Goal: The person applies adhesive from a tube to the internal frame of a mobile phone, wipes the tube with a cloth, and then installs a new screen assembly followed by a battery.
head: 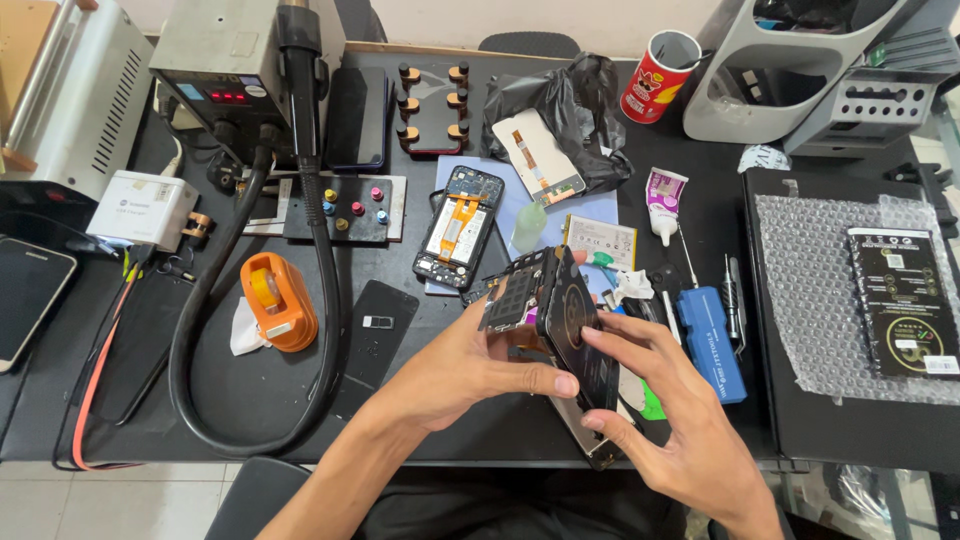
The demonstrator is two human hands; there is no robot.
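Black workbench (560, 420) bears an orange tape dispenser (277, 300); opened phone (458, 228); blue tool case (716, 342).

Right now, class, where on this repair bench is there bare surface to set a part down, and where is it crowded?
Bare patches: the dark mat between the black hose loop and the left hand, and the strip between the blue tool case and the bubble wrap. Crowded: around the opened phone and everything behind both hands; the right hand hides the rest.

Phone-repair workshop: hot-air station (235, 75), opened phones (459, 228)
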